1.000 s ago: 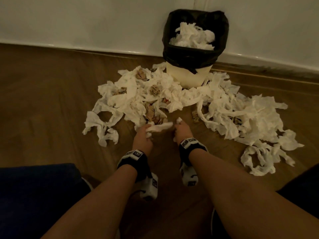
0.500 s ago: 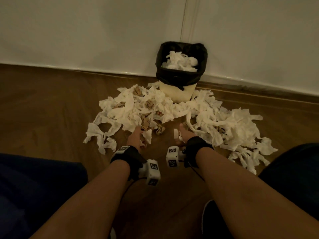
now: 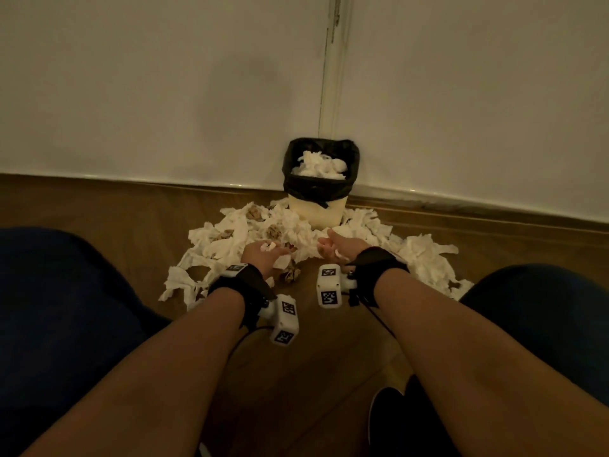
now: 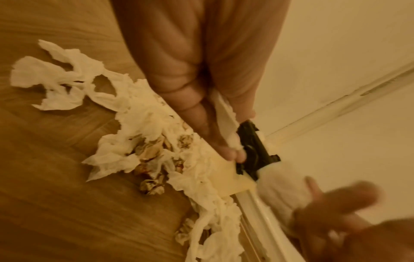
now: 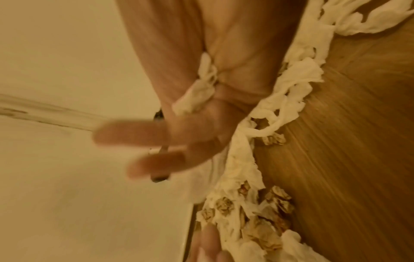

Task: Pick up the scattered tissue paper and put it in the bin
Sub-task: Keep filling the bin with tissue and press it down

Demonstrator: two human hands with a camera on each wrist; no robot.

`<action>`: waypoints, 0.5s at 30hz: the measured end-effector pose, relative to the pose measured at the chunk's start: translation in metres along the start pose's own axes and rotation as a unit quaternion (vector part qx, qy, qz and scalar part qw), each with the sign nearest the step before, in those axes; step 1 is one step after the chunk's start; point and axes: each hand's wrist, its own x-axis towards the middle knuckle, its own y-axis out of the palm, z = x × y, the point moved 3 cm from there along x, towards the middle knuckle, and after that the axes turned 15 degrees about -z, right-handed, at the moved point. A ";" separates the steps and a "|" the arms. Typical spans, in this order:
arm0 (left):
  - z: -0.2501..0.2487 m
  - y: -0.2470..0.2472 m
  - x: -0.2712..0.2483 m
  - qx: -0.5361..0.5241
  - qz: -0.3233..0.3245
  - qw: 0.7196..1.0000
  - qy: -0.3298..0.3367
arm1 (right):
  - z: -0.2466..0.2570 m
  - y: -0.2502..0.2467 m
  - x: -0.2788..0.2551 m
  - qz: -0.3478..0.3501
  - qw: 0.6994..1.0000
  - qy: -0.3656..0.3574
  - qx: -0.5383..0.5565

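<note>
I see wood floor (image 3: 99,206) running to wall base. Bin (image 3: 318,211) stands on it against wall. White tissue (image 3: 230,239) heaped on floor around bin front, brown crumpled wads (image 3: 291,275) mixed in and beside.

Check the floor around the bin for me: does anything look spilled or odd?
Yes. White tissue paper is strewn over the wooden floor in front of the bin, with crumpled brown wads mixed in. The bin is already heaped to its rim. Each hand, left hand and right hand, holds a scrap.
</note>
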 end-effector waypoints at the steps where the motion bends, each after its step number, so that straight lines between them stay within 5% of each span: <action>1: -0.010 0.003 -0.006 -0.032 0.009 0.999 -0.009 | 0.009 -0.002 -0.008 -0.008 1.000 -0.004 0.007; 4: -0.044 0.014 -0.014 -0.075 0.041 0.996 -0.027 | 0.035 -0.011 -0.024 -0.031 0.999 -0.014 0.032; 10: -0.115 0.031 -0.005 0.048 0.030 0.993 0.107 | 0.087 -0.034 -0.041 -0.066 0.986 -0.017 0.151; 15: -0.160 0.048 0.011 0.075 -0.017 0.983 0.166 | 0.133 -0.051 -0.037 -0.106 0.983 -0.095 0.116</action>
